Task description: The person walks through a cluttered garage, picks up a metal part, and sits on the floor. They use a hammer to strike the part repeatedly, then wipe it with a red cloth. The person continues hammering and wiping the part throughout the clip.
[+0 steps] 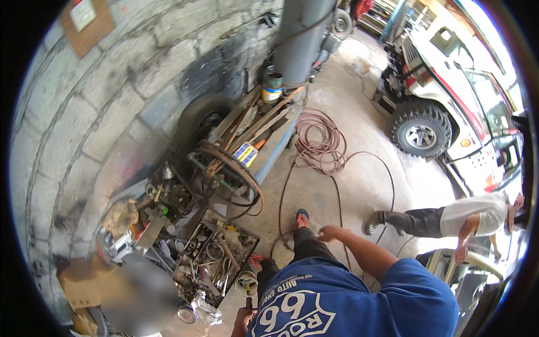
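Observation:
My left hand (243, 321) is low in the view, beside my blue shirt. Its fingers are closed around a slim tool with a dark handle (249, 304); its exact kind is too small to make out. Just beyond it stands a round white bucket (246, 282) with things inside. My right hand (331, 233) hangs near my right thigh and holds nothing that I can see. Its fingers look loosely apart. Left of my legs lies a metal tray (254, 240) heaped with tools and metal parts.
A coiled reddish hose (321, 140) lies ahead on the concrete floor, its loops trailing beside my feet. A metal rack (269, 160) with cables and a can (273, 90) stands by a grey post (300, 42). At right are a white vehicle (449, 84) and another person (471, 216).

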Tool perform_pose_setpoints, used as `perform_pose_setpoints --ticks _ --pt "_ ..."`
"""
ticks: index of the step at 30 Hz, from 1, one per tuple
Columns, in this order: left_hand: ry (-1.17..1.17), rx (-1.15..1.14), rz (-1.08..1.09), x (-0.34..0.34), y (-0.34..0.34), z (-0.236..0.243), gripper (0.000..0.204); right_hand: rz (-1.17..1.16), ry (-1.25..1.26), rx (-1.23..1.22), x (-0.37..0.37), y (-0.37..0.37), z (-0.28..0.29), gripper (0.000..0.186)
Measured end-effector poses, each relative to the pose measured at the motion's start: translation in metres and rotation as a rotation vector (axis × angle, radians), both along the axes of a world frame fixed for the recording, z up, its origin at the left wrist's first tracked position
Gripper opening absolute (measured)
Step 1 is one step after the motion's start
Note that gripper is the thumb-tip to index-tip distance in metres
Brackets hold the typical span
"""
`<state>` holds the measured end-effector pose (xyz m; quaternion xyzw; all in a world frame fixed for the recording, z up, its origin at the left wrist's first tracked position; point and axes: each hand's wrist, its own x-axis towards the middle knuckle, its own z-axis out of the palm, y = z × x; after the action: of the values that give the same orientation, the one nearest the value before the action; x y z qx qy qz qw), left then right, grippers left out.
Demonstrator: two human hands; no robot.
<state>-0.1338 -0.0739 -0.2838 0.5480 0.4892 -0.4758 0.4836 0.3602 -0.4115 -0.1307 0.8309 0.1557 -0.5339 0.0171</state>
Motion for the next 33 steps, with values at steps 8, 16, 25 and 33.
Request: perform_pose_setpoints --ticks 8,16,25,33 --pt "-0.046 0.109 -0.441 0.15 0.007 0.015 0.035 -1.083 0.775 0.093 -0.082 -0.195 0.059 0.083" --pt "-0.099 0.198 -0.714 0.364 -0.081 0.06 0.035 -1.438 0.121 0.077 -0.072 -0.344 0.037 0.05" --pt "-0.19 0.195 -1.044 0.619 -0.228 0.058 0.036 -1.254 -0.235 0.112 0.024 -0.458 0.006 0.051" --pt "-0.19 0.171 -1.367 0.863 -0.394 0.026 0.036 -1.545 -0.23 0.268 0.126 -0.533 -0.037 0.049"
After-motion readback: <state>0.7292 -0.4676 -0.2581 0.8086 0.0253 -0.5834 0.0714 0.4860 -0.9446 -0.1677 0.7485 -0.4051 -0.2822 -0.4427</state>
